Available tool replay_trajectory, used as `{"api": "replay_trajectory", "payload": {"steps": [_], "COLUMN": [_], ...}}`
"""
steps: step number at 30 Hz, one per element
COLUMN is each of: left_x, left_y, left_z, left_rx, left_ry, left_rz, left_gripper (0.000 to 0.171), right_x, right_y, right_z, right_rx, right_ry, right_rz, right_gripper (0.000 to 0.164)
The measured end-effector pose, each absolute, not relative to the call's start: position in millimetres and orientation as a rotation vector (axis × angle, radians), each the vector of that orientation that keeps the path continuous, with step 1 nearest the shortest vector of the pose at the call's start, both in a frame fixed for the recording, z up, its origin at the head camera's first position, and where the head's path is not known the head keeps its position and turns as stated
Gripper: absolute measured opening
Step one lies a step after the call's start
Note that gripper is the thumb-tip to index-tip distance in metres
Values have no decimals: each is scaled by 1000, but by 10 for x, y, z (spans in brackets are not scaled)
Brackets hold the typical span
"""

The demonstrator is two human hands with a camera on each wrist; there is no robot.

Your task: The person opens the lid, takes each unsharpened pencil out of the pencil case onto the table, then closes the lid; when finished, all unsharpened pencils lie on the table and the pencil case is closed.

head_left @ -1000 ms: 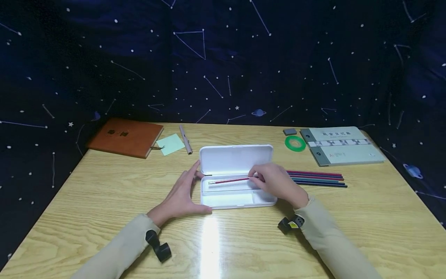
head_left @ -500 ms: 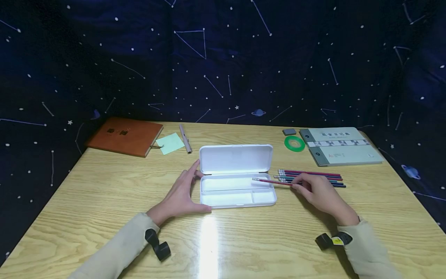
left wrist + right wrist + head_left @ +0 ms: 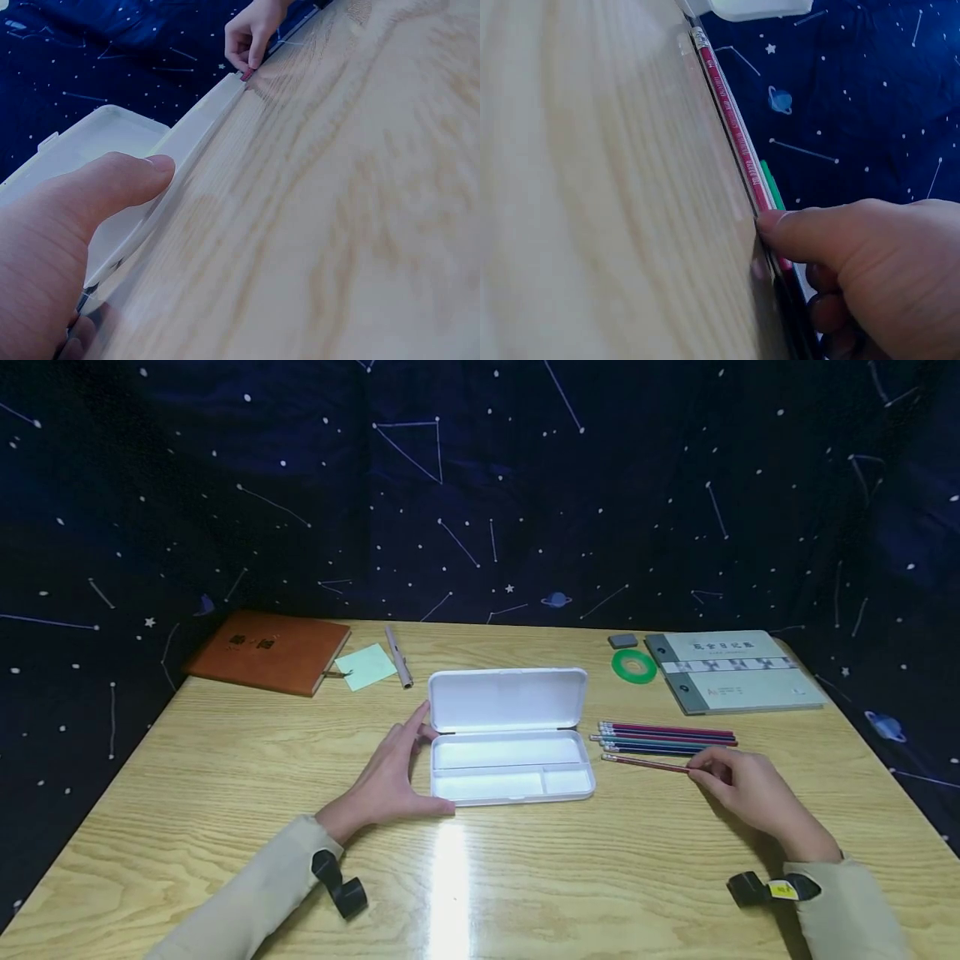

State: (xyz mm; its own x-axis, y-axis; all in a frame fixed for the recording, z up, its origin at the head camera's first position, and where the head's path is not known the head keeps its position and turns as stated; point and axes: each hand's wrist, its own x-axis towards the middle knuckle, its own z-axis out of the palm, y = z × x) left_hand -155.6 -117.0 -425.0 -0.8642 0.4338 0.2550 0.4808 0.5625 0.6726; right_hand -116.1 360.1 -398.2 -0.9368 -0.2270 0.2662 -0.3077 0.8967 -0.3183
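Observation:
A white pencil case (image 3: 487,787) lies with its lid raised in the middle of the table; its compartments show bare white. My left hand (image 3: 378,785) holds the case's left end, thumb along the front edge and fingers at the back corner. In the left wrist view the thumb (image 3: 127,184) presses on the case's rim. To the right, my right hand (image 3: 753,789) pinches a red pencil (image 3: 645,763) near its far end, the eraser end pointing left toward the case. In the right wrist view the red pencil (image 3: 731,124) lies close along the tabletop under the thumb.
Several pencils (image 3: 667,739) lie in a bundle just behind the red one. Farther back are green tape (image 3: 622,677), a grey eraser (image 3: 622,641) and a pale ledger book (image 3: 750,693). At back left lie a brown notebook (image 3: 285,672), sticky notes (image 3: 366,667) and a pen (image 3: 399,660).
My right hand has carried the red pencil from above the case rightward and down, to the front of the pencil bundle. The left hand has stayed at the case.

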Motion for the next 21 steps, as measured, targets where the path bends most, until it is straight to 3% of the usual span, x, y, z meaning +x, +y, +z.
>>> {"api": "replay_trajectory", "payload": {"steps": [5,9,15,21], "left_x": [-1561,-1559,-1548,-1556], "left_y": [-1163,-1175,-1174,-1170], "left_z": [-4263,-4255,-4242,-4253], "left_rx": [-797,-796,-793,-809], "left_ry": [-2720,-2727,-2718,-2713], "left_rz": [-1190,-1187,-1204,-1202], "left_gripper": [136,136,136,135], "right_x": [-1250,-1339,-1430,-1415], "right_y": [3615,3463,2907,2313], "right_z": [-3959,-3909,-3855,-3826], "right_rx": [372,408,527,714], "right_ry": [-2814,-2823,-2891,-2862], "right_rz": [557,600,605,572], "right_gripper": [22,21,14,19]}}
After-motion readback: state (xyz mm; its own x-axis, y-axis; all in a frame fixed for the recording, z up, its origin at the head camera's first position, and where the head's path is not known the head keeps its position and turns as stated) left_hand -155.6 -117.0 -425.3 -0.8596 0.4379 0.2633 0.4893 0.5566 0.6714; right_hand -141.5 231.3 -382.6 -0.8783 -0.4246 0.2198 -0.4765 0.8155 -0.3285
